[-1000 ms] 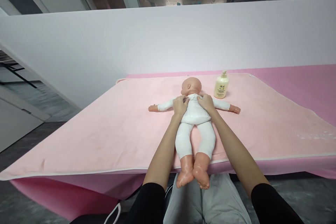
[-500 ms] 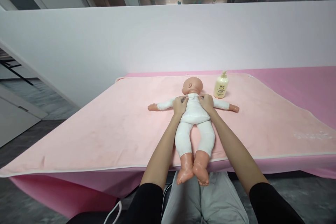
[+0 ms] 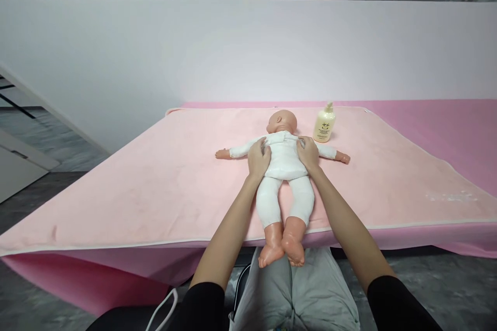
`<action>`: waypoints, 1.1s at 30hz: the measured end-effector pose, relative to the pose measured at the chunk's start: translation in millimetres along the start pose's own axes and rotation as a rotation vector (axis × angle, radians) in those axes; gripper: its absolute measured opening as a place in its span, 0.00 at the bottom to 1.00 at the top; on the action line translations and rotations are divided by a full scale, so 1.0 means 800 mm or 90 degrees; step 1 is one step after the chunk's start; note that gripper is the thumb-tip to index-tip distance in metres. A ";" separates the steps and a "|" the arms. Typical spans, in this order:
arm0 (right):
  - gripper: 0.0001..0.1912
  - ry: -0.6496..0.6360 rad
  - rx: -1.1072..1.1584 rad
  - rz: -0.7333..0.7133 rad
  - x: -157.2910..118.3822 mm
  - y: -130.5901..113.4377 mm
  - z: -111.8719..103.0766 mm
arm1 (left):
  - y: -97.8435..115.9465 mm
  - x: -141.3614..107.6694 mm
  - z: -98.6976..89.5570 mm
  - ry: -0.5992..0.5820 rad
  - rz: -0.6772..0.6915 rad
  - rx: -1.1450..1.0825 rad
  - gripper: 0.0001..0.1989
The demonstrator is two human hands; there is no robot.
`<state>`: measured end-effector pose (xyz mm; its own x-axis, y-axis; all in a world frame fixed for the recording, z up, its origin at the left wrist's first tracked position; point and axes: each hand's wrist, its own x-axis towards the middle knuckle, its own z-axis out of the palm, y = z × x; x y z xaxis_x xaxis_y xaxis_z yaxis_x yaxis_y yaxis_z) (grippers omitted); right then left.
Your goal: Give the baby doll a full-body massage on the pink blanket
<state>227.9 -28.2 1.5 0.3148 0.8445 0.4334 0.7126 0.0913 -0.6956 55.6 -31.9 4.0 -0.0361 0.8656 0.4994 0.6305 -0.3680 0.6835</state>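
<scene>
A baby doll [image 3: 286, 160] in a white bodysuit lies face down, its head turned left, arms stretched sideways and feet toward me over the table edge. My left hand [image 3: 258, 159] rests against the left side of its upper back near the armpit, thumb apart from the fingers. On the opposite side, my right hand [image 3: 308, 152] lies along the right of the upper back, by the shoulder. Both hands are open and touch the doll without closing round it; some fingertips are hidden. Just beyond my right hand stands a pale yellow pump bottle [image 3: 324, 124].
A peach towel [image 3: 186, 176] with a white hem covers much of the table, over a pink cloth [image 3: 458, 129]. Behind the table rises a white partition [image 3: 233, 51]. A white cable [image 3: 167, 307] hangs near my left forearm, beside my grey trousers [image 3: 310, 289].
My hands have slid outward from the doll's back toward its sides, the left one more so. The view has shifted slightly, while the doll and bottle keep their places on the towel.
</scene>
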 end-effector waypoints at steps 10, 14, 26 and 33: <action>0.15 0.031 0.004 -0.023 0.000 -0.006 -0.004 | 0.004 0.001 -0.003 -0.018 -0.226 0.019 0.09; 0.16 0.011 -0.006 -0.015 0.001 -0.006 -0.004 | 0.007 0.001 -0.006 -0.059 -0.240 0.057 0.15; 0.15 0.027 -0.041 -0.052 0.001 -0.005 -0.002 | 0.012 0.003 -0.036 -0.274 -0.231 0.035 0.35; 0.16 0.047 -0.060 -0.074 0.002 -0.004 -0.004 | 0.006 0.001 -0.009 -0.208 -0.180 -0.399 0.30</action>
<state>228.1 -29.0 6.4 0.2694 0.7894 0.5516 0.8016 0.1336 -0.5827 53.0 -35.5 11.4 0.1616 0.9764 0.1436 0.0689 -0.1563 0.9853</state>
